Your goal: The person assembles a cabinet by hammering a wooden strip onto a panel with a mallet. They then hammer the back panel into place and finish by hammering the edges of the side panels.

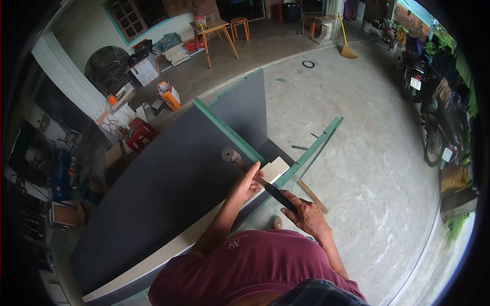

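My right hand (307, 218) is wrapped round the black grip of a hammer (275, 194). The hammer slants up and left across the work, its metal head (231, 154) above a large dark panel (168, 158). My left hand (249, 182) is beside the hammer's shaft, near the end of a pale board (275, 169). Its fingers are bent and drawn together; what they hold, if anything, is hidden. Green strips (224, 127) edge the dark panels, and another green frame piece (316, 148) reaches out to the right.
A brown wooden strip (312, 196) lies on the concrete floor (367, 168) at right. A red stool (140, 133) and an orange box (169, 96) stand beyond the panel. Farther off are a wooden table (212, 26), a broom (348, 50) and parked motorbikes (426, 102).
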Tool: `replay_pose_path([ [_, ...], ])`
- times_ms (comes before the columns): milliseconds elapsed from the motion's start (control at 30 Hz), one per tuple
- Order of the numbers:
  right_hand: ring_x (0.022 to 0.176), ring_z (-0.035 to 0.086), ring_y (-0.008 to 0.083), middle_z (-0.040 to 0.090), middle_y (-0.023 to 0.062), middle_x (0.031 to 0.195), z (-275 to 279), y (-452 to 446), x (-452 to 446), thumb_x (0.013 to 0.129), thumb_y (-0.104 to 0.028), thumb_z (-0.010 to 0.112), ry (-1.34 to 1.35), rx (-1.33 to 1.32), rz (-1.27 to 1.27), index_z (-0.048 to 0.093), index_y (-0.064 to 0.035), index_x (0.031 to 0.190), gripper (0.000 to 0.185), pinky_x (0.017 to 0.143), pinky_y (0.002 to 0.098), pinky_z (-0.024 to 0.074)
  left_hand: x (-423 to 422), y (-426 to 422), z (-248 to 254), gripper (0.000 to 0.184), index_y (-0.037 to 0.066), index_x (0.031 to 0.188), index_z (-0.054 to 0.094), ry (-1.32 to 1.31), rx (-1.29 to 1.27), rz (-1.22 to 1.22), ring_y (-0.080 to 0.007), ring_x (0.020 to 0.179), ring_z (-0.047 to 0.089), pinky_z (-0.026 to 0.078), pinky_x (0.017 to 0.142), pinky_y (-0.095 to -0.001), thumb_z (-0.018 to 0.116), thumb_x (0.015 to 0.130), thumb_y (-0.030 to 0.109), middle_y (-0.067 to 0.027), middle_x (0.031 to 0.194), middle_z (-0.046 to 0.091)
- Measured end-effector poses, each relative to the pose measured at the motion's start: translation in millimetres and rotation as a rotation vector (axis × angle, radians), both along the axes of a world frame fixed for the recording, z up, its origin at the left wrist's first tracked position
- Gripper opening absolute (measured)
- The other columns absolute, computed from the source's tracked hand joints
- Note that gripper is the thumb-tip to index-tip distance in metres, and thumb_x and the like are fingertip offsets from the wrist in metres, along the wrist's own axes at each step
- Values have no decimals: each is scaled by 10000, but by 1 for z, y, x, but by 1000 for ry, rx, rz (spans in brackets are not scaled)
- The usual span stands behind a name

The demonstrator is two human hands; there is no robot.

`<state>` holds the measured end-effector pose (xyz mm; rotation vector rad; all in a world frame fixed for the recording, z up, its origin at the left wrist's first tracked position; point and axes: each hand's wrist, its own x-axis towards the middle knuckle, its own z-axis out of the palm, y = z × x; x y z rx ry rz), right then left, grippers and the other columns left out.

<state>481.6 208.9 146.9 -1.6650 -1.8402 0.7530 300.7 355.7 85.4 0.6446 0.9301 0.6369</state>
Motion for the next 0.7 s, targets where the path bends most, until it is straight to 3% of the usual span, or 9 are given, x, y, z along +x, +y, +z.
replay_pose_path([
  [200, 809, 629, 367, 643, 211, 853, 33, 18, 13, 885, -406, 504, -225, -89, 124, 442, -146, 1296, 490, 738, 435, 500, 7, 1, -7, 410, 70, 652, 560, -83, -137, 117, -28, 414, 258, 233, 421, -185, 623, 828, 435, 62, 515, 383],
  [300, 826, 626, 369, 642, 207, 877, 33, 21, 11, 894, -420, 481, -273, -147, 139, 424, -153, 1309, 497, 745, 440, 498, 8, 1, -11, 414, 74, 665, 579, -55, -145, 114, -22, 392, 252, 243, 429, -178, 595, 844, 447, 82, 486, 333],
  [700, 833, 630, 364, 646, 207, 849, 39, 20, -1, 898, -448, 457, -248, -201, 134, 372, -176, 1342, 528, 757, 435, 496, -1, 1, -14, 378, 80, 667, 587, -148, -179, 110, -47, 415, 332, 311, 445, -203, 608, 847, 412, 42, 522, 452],
])
